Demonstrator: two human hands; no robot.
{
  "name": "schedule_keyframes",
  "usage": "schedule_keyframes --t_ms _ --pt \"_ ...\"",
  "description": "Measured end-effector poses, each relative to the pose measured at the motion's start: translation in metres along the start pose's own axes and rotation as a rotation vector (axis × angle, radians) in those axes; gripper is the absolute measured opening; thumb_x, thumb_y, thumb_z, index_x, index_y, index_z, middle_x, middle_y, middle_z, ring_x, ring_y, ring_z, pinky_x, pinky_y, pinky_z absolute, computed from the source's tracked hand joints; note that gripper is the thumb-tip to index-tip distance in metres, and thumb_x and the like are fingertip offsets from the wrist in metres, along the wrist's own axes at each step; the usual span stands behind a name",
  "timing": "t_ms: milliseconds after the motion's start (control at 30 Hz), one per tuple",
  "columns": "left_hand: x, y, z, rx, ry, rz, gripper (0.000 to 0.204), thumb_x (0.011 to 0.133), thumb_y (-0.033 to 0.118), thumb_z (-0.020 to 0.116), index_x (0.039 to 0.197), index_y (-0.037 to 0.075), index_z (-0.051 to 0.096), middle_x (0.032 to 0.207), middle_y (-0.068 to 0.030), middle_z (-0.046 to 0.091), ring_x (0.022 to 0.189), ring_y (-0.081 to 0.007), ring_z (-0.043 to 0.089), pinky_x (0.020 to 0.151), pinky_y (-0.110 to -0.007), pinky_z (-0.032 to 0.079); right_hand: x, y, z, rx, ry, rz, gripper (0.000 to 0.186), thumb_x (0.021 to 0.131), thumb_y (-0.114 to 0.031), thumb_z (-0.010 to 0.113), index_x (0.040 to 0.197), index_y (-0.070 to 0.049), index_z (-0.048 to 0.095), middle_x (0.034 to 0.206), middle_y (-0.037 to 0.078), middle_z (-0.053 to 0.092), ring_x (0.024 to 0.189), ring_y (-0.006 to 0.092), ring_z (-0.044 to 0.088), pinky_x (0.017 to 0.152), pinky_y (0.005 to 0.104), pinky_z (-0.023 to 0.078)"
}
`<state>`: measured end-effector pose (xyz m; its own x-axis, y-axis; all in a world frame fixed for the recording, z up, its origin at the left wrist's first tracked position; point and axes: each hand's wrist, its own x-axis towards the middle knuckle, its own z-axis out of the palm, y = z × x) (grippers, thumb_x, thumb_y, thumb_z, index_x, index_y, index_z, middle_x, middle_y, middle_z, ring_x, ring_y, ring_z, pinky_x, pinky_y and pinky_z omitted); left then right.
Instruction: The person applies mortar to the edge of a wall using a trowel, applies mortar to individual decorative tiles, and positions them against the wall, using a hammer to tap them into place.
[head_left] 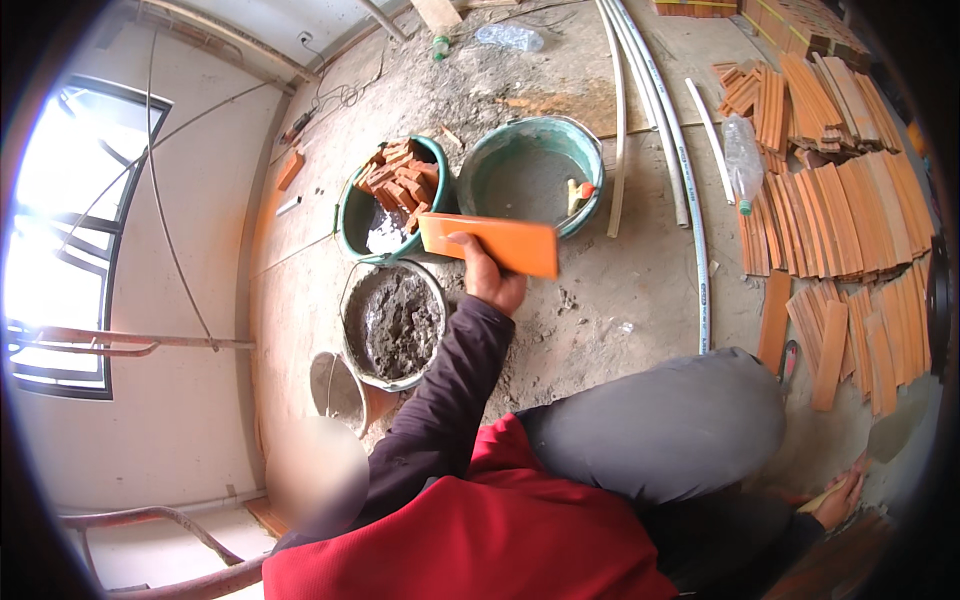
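Note:
My left hand point(492, 280) grips a flat orange rectangular board point(525, 247), holding it above the floor between three containers. Beyond it, a green tub point(351, 226) holds broken red brick pieces point(400, 180), and another green tub point(532, 131) contains grey liquid and a small yellow-orange item point(580, 195). Nearer sits a bucket point(436, 300) of lumpy wet grey mortar point(395, 330). At the lower right, my right hand point(840, 500) is closed on the wooden handle of a trowel point(888, 432), whose blade rests near the floor.
Stacked terracotta strips point(830, 215) line the right, beside white pipes point(682, 190), plastic bottles point(740, 165) and packs of bricks point(790, 28). A tilted small bucket point(335, 385) is left of my arm. Metal tubing point(170, 338) runs along the left wall by a window point(60, 240).

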<state>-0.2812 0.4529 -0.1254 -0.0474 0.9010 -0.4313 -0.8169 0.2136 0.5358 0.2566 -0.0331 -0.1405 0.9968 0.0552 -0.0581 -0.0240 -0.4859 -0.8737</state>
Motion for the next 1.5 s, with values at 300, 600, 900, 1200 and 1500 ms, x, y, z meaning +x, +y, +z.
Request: schedule_keyframes --t_ms 300,600,900,1200,1500 --pt "-0.062 0.054 -0.002 0.413 -0.055 0.108 0.023 0.082 0.026 0.068 0.098 0.012 0.060 0.074 0.0004 0.051 0.063 -0.0174 0.052 0.057 -0.032 0.043 0.003 0.005 0.003 -0.128 0.004 0.024 0.050 0.098 -0.043 0.058 0.129 -0.004 0.066 0.111 0.011 0.063 0.104 0.0245 0.060 0.094 0.0374 0.047" --pt "-0.106 0.269 -0.066 1.178 0.209 0.490 0.026 0.078 0.024 0.068 0.092 0.003 0.063 0.082 -0.0028 0.062 0.073 -0.0182 0.061 0.055 -0.034 0.047 0.023 0.024 -0.012 -0.104 -0.173 -0.060 0.049 0.102 -0.043 0.056 0.129 -0.003 0.064 0.107 0.008 0.062 0.097 0.0198 0.058 0.086 0.0322 0.046" --pt "-0.080 0.237 -0.067 0.986 0.079 -0.032 0.029 0.088 0.041 0.058 0.074 0.017 0.050 0.072 -0.0008 0.054 0.056 -0.0157 0.051 0.047 -0.031 0.043 0.022 0.050 -0.012 0.042 -0.185 -0.074 0.049 0.104 -0.043 0.055 0.135 -0.006 0.061 0.105 0.005 0.062 0.093 0.0153 0.056 0.081 0.0303 0.047" --pt "-0.131 0.232 -0.051 1.142 0.175 -0.045 0.028 0.078 0.038 0.064 0.075 0.012 0.056 0.056 -0.0034 0.048 0.046 -0.0253 0.054 0.044 -0.044 0.051 -0.036 -0.040 0.018 0.089 -0.142 -0.157 0.042 0.100 -0.038 0.065 0.117 0.000 0.067 0.076 -0.004 0.053 0.065 0.0047 0.047 0.058 0.0217 0.039" --pt "-0.131 0.214 -0.029 1.030 -0.107 -0.229 0.025 0.076 0.034 0.067 0.081 0.011 0.059 0.064 -0.0047 0.056 0.054 -0.0250 0.058 0.051 -0.042 0.049 -0.035 -0.071 -0.005 0.094 -0.096 -0.250 0.034 0.098 -0.033 0.066 0.107 0.000 0.068 0.071 -0.003 0.052 0.058 0.0048 0.044 0.053 0.0227 0.037"
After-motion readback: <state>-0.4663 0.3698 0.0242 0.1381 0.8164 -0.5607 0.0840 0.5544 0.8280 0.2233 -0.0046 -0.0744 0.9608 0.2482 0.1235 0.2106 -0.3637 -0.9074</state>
